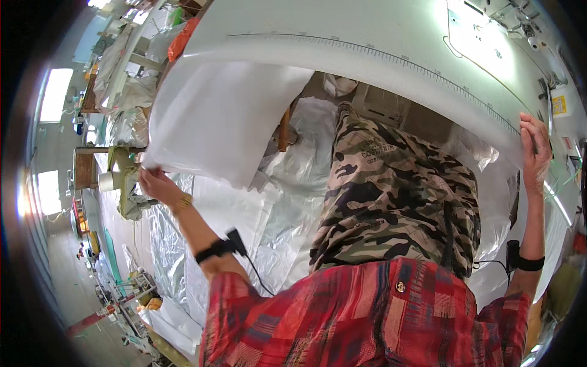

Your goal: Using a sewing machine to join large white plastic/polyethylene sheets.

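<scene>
A wide white sheet of cloth hangs over the table's front edge at the left and drops toward the floor. My left hand is out at its lower left corner, fingers closed on the cloth's edge. Far to the right, my right hand rests at the front edge of the white worktable, beside the end of the ruler scale printed along that edge. Its fingers are stretched out, and I see nothing held in them.
A sewing machine stands at the far right of the table. Crumpled clear plastic sheeting covers the floor by my legs. An orange bag hangs near the table's left end. Shelves and a khaki-draped stand are at the left.
</scene>
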`<state>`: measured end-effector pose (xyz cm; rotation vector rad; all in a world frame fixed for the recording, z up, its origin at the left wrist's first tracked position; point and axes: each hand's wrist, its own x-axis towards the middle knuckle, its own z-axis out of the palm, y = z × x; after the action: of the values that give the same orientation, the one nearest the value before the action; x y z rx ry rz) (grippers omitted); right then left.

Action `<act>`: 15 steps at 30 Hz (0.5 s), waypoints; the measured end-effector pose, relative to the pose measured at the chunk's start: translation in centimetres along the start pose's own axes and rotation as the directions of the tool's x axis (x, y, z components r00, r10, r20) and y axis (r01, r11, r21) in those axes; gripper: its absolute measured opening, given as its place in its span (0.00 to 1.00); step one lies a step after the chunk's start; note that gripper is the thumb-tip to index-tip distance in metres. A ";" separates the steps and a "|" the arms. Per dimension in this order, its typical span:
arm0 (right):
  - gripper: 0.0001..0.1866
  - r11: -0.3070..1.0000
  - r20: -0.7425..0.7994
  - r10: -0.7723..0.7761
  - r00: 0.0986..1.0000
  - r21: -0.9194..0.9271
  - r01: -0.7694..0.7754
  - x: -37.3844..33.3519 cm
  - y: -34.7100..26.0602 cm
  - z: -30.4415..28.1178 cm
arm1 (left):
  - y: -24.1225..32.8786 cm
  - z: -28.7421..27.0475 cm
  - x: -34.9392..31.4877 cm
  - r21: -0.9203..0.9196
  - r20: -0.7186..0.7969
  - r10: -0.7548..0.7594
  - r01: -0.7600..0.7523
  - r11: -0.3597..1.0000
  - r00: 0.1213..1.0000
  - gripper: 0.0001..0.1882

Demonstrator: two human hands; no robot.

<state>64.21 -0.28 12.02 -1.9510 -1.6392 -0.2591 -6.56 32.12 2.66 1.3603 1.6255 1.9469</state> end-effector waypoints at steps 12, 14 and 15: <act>0.07 0.995 -0.028 -0.079 0.996 0.055 0.081 0.4 -0.9 0.1 | 5.1 -8.0 -8.2 0.452 0.387 -0.072 -0.121 0.884 0.919 0.11; 0.08 0.995 -0.024 -0.081 0.996 0.055 0.082 0.7 -1.6 0.4 | 5.5 -9.8 -7.9 0.218 0.370 -0.081 -0.001 0.976 0.926 0.13; 0.11 0.991 -0.063 -0.135 0.989 0.002 0.136 0.7 -2.0 0.8 | 5.8 -10.8 -7.8 0.093 0.365 -0.083 0.053 0.994 0.927 0.14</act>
<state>62.28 0.87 12.36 -1.8107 -1.7317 -0.3640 -8.76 17.92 4.65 1.5646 1.5561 1.4867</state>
